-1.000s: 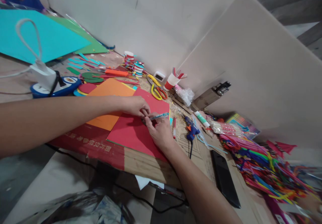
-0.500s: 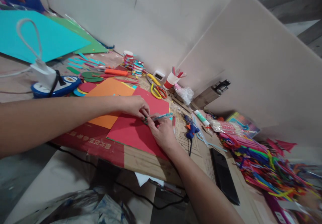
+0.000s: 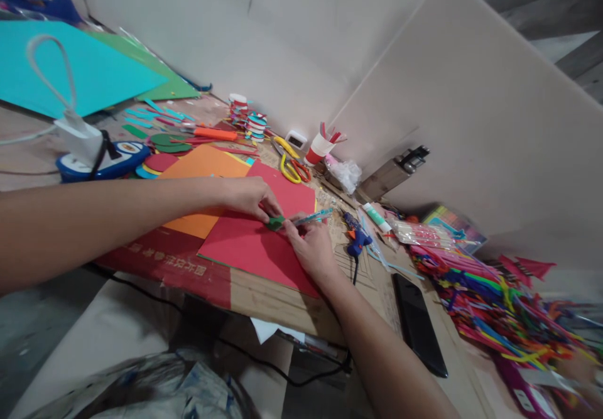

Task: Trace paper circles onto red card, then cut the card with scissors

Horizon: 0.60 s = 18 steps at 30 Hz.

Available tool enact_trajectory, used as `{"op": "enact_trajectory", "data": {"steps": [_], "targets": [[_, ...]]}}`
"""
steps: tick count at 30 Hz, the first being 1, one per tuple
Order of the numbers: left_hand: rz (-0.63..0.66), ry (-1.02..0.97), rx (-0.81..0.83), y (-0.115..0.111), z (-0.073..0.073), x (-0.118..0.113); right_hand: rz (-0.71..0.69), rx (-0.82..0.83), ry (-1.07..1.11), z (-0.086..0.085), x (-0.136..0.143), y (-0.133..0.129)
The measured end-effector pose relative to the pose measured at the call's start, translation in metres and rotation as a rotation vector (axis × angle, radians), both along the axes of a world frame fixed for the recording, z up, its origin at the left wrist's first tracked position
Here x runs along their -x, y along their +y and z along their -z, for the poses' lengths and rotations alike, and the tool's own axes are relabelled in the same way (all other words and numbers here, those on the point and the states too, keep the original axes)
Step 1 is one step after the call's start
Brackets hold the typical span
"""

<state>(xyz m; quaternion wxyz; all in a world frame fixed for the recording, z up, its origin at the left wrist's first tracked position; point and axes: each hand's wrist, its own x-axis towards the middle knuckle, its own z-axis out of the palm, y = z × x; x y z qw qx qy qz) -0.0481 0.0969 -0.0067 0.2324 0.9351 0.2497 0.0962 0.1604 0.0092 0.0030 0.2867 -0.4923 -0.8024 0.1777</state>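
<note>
My left hand (image 3: pixel 254 196) reaches in over a red sheet of paper (image 3: pixel 254 249), its fingertips closed on the edge of a small green paper piece (image 3: pixel 276 223). From the right, my right hand (image 3: pixel 313 249) holds a slim light-blue pen (image 3: pixel 316 216) between thumb and fingers, its rear end pointing right. The pen's tip is hidden near the green piece. Under and left of the red sheet lies an orange sheet (image 3: pixel 188 225).
Behind the sheets lie scissors (image 3: pixel 291 169) and an orange-handled cutter (image 3: pixel 215 134). A paper cup (image 3: pixel 319 149) holds strips. To the right are a blue glue gun (image 3: pixel 358 240), a glue stick (image 3: pixel 377 217), a black phone (image 3: pixel 419 325) and colourful pipe cleaners (image 3: pixel 490 306).
My hands have moved slightly apart, showing more of the green piece between them. The pen has shifted a little to the right with my right hand.
</note>
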Motion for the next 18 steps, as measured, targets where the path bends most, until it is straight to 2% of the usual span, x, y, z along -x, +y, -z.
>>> {"op": "enact_trajectory", "data": {"steps": [4, 13, 18], "targets": [[0.102, -0.04, -0.091, 0.002, 0.003, 0.003, 0.02, 0.007, 0.005, 0.0, -0.001, 0.001], [0.124, 0.053, -0.159, -0.008, -0.007, 0.002, 0.072, 0.089, 0.072, 0.001, -0.004, 0.002], [0.111, 0.082, -0.223, -0.013, -0.006, 0.002, 0.09, 0.113, 0.104, 0.004, -0.009, 0.004]]}}
